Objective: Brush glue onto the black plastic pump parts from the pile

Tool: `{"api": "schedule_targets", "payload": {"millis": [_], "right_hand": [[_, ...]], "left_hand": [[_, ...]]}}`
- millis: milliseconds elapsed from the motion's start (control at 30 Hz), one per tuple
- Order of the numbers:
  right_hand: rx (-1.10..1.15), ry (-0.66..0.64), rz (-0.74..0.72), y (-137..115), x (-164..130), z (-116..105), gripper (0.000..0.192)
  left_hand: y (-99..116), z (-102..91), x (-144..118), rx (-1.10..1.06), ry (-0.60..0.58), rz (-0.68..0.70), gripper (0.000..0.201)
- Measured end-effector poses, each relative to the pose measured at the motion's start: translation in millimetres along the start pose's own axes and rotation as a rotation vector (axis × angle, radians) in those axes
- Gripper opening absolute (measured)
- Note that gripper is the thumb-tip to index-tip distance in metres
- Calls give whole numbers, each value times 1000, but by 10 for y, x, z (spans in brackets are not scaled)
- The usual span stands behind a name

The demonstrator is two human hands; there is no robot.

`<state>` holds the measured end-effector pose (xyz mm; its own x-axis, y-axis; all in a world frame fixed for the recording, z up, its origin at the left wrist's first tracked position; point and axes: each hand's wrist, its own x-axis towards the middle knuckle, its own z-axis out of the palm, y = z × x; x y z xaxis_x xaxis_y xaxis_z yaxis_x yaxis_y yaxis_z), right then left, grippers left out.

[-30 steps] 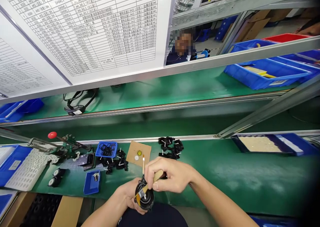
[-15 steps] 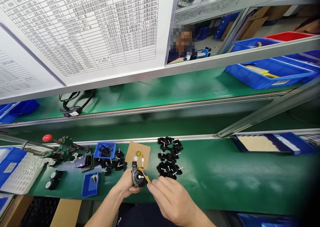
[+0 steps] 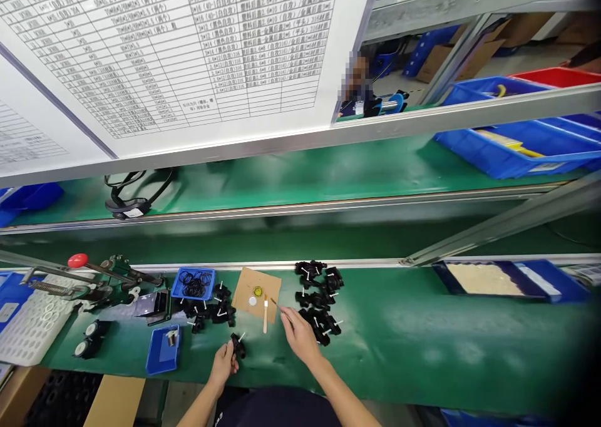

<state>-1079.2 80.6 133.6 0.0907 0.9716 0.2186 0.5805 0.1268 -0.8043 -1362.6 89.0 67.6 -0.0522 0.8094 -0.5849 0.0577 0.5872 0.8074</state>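
My left hand (image 3: 223,363), fingers closed, grips a small black plastic part (image 3: 238,345) with a white pin sticking up, low over the bench's near side. My right hand (image 3: 300,336) pinches a small brush (image 3: 276,302), whose tip points left over the right edge of a cardboard piece (image 3: 248,278). On that cardboard are a small round dish of yellowish stuff (image 3: 258,291) and a white disc (image 3: 252,301). A second brush (image 3: 265,317) with a pale handle lies across its near edge.
Similar black parts with white pins stand in groups, one right (image 3: 319,298) and one left (image 3: 220,314). A blue tray (image 3: 193,297) holds black rings. Farther left are a blue bin (image 3: 162,363) and a hand press with a red knob (image 3: 77,261). A metal shelf rail (image 3: 263,210) crosses above.
My left hand has lowered the black part from near the camera down to the bench. My right hand has drawn the brush off the part and moved it forward to the cardboard.
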Motion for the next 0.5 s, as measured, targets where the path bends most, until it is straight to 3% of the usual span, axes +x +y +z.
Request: {"api": "schedule_targets", "payload": {"millis": [100,233,400,500], "right_hand": [[-4,-130,31,183,190,383,39],[-5,-264,71,271,358,726,37],[2,-331,128,284,437,916,38],[43,-301,152,259,432,931,41]], "left_hand": [[-96,-53,184,-104,102,7,88],[-37,-36,406,-217,220,-14,65],[15,-38,396,-167,372,-43,43],[65,-60,273,-67,408,37,52]]}}
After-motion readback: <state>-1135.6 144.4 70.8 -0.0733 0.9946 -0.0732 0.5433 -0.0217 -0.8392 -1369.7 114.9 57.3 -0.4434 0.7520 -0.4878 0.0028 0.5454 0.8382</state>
